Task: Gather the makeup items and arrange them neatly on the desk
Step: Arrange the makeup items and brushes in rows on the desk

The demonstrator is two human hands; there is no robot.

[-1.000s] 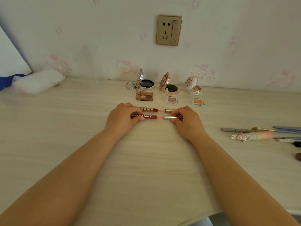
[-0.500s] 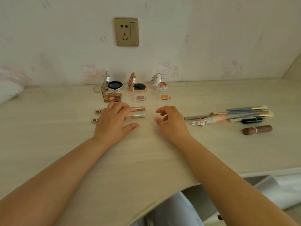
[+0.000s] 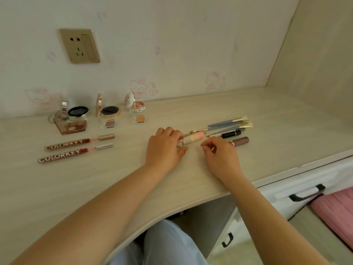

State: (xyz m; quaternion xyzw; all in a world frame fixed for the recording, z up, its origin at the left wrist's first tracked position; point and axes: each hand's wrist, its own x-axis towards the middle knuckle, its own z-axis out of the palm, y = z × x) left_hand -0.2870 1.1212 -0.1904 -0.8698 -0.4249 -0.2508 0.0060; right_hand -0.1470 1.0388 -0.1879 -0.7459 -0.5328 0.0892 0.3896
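My left hand (image 3: 164, 148) grips the bunny-topped end of a pink pen-shaped tube (image 3: 193, 139), which lies on the desk (image 3: 95, 178). My right hand (image 3: 219, 154) hovers just right of it, fingers loosely curled and holding nothing, beside a brown lipstick (image 3: 239, 141). Behind them lie a black tube (image 3: 231, 133) and blue-handled brushes (image 3: 227, 123). At the left, two Colorkey lip gloss tubes (image 3: 76, 143) (image 3: 70, 154) lie parallel. Behind those stand three open compacts (image 3: 77, 111) (image 3: 109, 110) (image 3: 136, 107), with an eyeshadow palette (image 3: 71, 125) and two small pans (image 3: 109, 123) (image 3: 140, 118).
A wall socket (image 3: 79, 45) sits above the compacts. A wooden side panel (image 3: 315, 54) closes the desk on the right. Below the curved front edge are white drawers with black handles (image 3: 306, 194) and pink fabric (image 3: 338, 213).
Both hands left the two lip gloss tubes and moved right to the pile of brushes. My left hand took hold of the pink tube. The view swung to the right.
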